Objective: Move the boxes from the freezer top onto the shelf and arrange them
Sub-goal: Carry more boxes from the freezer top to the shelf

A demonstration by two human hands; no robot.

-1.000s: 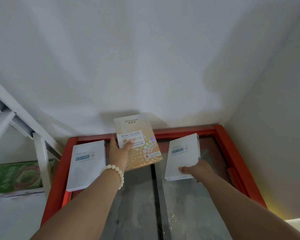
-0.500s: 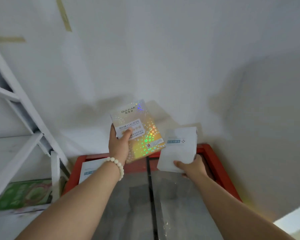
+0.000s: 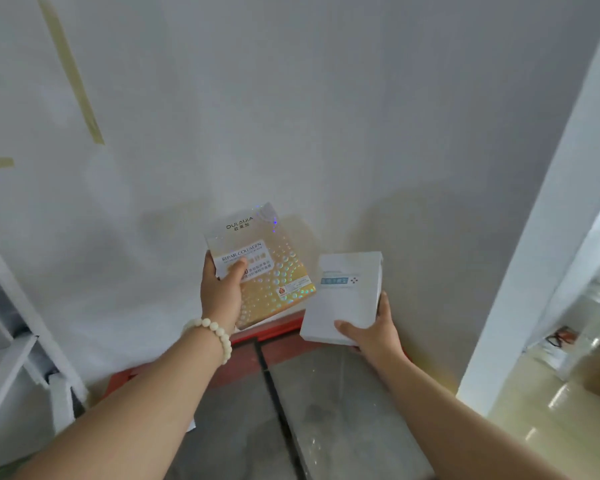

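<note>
My left hand (image 3: 222,292) grips the gold Repair Collagen box (image 3: 274,271) by its left edge, thumb across the printed face, fingers hidden behind it. My right hand (image 3: 374,336) holds the white box (image 3: 343,299) at its lower right corner, thumb on the front, fingers curled round the back. Both boxes are in the air above the far red rim of the freezer (image 3: 271,329), clear of it. Their near corners come so close that I cannot tell whether they touch.

Plain wall rises behind the freezer, with open air over both boxes. The white shelf frame (image 3: 11,362) stands left of the freezer, cut off at the edge, and a white pillar (image 3: 534,237) closes in on its right. A pale corner (image 3: 190,426) pokes out under my left forearm at the freezer's left side, and I cannot make out what it is. The white box's blue label is too blurred to read.
</note>
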